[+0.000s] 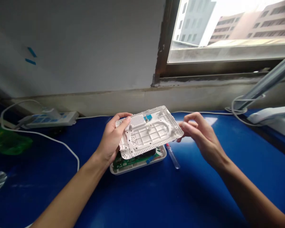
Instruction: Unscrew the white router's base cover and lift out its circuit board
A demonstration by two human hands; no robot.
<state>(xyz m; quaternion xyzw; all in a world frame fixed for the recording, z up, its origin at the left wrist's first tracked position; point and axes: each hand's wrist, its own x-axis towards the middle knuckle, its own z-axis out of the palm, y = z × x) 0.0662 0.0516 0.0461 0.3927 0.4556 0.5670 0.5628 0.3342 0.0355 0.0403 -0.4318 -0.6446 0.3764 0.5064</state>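
A white plastic cover point(152, 133) with a ribbed inner side, vent holes and a small blue piece on it is tilted up in front of me. My left hand point(114, 136) grips its left end, thumb on top. At its right corner is my right hand point(200, 134), thumb and fingers pinched together; whatever is between them is too small to make out. Under the cover, on the table, lies a white device housing point(133, 169) holding a green circuit board point(124, 163), partly hidden by the cover. A screwdriver point(173, 156) with a clear handle lies just right of the housing.
The table point(137, 202) is blue. A white power strip point(54, 119) with a cable lies at the back left, near a green plastic bottle point(9, 141). On the right are a grey metal pole point(266, 84) with a cord around it and a white object point(275, 118).
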